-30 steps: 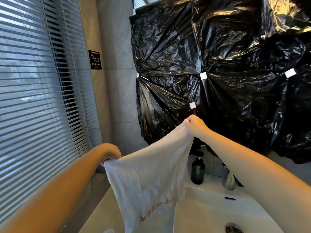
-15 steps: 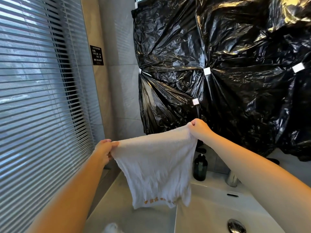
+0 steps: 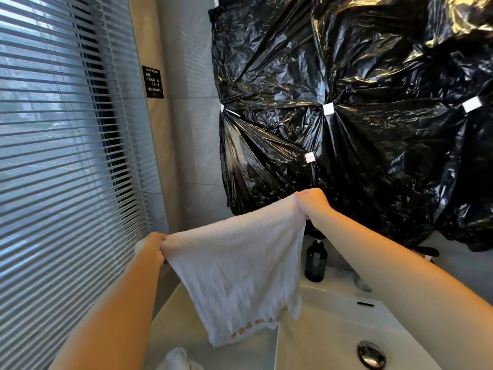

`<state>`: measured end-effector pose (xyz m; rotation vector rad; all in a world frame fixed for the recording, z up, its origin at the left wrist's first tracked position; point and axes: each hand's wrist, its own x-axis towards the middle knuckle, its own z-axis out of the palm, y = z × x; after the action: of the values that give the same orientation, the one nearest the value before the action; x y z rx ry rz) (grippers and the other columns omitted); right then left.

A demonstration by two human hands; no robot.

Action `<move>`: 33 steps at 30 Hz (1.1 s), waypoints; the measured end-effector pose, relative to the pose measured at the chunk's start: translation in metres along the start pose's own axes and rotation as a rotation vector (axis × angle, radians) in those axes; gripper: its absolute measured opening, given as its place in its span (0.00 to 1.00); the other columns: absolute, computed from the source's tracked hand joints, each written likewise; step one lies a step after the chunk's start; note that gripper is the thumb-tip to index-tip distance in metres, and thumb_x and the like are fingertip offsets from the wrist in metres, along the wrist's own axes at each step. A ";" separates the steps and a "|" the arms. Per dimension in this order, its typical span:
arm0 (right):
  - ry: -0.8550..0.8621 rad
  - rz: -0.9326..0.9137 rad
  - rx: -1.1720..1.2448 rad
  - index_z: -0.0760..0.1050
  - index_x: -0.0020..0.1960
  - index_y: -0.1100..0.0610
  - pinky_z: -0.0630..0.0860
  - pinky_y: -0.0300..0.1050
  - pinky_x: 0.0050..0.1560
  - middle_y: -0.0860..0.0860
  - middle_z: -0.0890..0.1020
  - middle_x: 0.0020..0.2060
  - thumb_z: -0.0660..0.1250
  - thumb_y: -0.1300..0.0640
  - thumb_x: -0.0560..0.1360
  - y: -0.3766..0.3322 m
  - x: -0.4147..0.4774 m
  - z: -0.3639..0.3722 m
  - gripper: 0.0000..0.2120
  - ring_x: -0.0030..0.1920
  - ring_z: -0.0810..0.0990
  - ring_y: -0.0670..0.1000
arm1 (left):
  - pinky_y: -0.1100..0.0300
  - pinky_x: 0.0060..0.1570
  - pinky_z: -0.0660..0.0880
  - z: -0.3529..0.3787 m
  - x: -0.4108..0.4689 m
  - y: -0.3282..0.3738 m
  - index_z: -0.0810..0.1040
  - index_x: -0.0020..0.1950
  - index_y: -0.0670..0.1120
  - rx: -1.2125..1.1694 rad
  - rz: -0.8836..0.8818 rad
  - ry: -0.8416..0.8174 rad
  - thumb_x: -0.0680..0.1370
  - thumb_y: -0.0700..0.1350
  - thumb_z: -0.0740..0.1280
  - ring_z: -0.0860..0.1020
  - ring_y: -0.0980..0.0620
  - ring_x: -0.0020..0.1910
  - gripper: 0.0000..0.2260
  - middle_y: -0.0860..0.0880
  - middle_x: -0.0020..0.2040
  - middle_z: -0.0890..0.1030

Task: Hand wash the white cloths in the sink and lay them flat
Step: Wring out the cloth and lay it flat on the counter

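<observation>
- Nearest, what looks like a bunched white cloth (image 3: 177,359) lies on the surface (image 3: 184,311) left of the sink (image 3: 328,329), not yet flat.
- Over the sink's left rim hangs the held cloth (image 3: 240,268), spread wide and wrinkled, with orange stitching near its bottom hem.
- The left hand (image 3: 153,245) and right hand (image 3: 310,202) each pinch a top corner, pulling it taut.
- I'd say it's the spreading step; next it wants lowering flat left of the sink, corners kept apart.

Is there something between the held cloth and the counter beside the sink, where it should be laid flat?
Mostly nothing. The white cloth, gripped at its top corners by the left hand and right hand, hangs over the counter. Only another bunched white cloth lies on it, near the bottom edge.
</observation>
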<state>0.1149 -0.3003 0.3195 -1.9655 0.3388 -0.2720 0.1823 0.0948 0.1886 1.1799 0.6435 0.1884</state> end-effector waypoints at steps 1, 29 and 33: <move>-0.016 0.068 0.062 0.75 0.44 0.59 0.76 0.51 0.45 0.54 0.73 0.35 0.63 0.60 0.80 -0.001 0.000 -0.001 0.07 0.40 0.73 0.55 | 0.50 0.52 0.75 0.004 -0.032 0.011 0.78 0.56 0.41 0.002 0.037 -0.004 0.77 0.34 0.65 0.76 0.42 0.61 0.10 0.41 0.59 0.78; -0.416 -0.273 -0.613 0.68 0.34 0.58 0.67 0.45 0.36 0.55 0.71 0.33 0.63 0.54 0.83 0.018 0.009 0.034 0.19 0.34 0.71 0.54 | 0.51 0.48 0.67 0.016 -0.028 0.077 0.76 0.53 0.38 1.299 0.841 -0.232 0.84 0.40 0.57 0.75 0.39 0.52 0.10 0.39 0.49 0.77; -0.407 -0.177 -0.673 0.75 0.35 0.60 0.69 0.46 0.37 0.55 0.76 0.34 0.64 0.56 0.82 0.062 0.022 0.066 0.18 0.37 0.77 0.57 | 0.45 0.55 0.72 0.021 0.017 0.042 0.80 0.54 0.35 1.538 0.871 -0.249 0.82 0.38 0.60 0.77 0.35 0.56 0.10 0.35 0.54 0.80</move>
<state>0.1513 -0.2760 0.2372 -2.6519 -0.0237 0.1608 0.2156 0.1017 0.2248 2.8828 -0.1362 0.2671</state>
